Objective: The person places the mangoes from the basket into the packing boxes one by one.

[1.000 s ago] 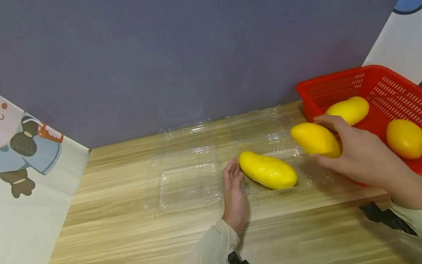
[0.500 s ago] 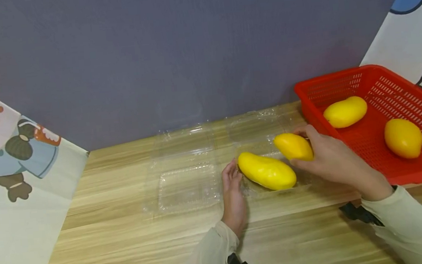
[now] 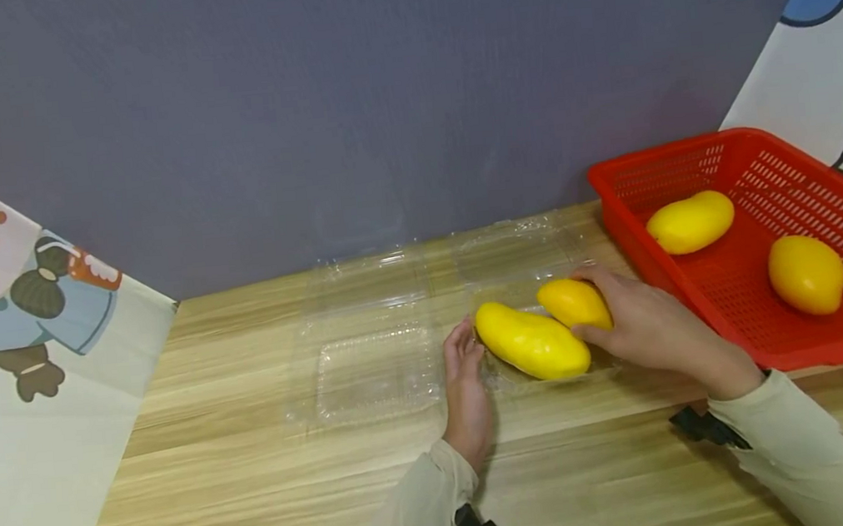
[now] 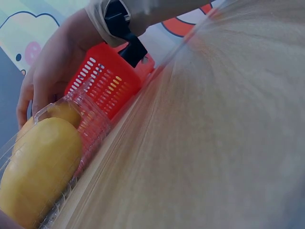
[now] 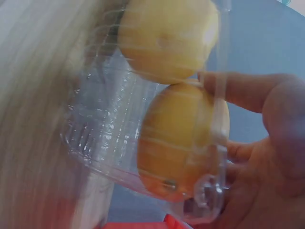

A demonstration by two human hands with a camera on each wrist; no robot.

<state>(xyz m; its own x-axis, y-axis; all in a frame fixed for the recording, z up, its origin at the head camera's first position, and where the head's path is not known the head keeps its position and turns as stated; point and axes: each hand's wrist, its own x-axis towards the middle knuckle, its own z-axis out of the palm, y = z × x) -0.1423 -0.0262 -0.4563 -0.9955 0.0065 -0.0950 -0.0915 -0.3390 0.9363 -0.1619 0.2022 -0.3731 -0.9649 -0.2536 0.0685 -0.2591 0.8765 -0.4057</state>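
Observation:
A clear plastic clamshell box [image 3: 511, 257] lies with its lid folded back, and a long yellow mango [image 3: 532, 342] rests in its near half. My right hand [image 3: 653, 325] grips a second mango [image 3: 572, 303] between thumb and fingers, low inside the same box, behind and right of the first. In the right wrist view, the held mango [image 5: 174, 143] sits right up against the other mango [image 5: 167, 38], seen through the clear wall. My left hand [image 3: 469, 401] stands on edge with fingers nearly straight, touching the box's left side.
Right of the box stands a red plastic basket [image 3: 836, 352] holding two mangoes, one at its left [image 3: 691, 223] and one at its right [image 3: 806, 274]. Another clear clamshell box [image 3: 376, 375] lies spread on the wooden table [image 3: 261, 494] to the left. A grey wall [image 3: 376, 91] rises behind.
My right hand has carried its mango leftward from beside the basket and lowered it into the box next to the first mango. My left hand stays at the box's side.

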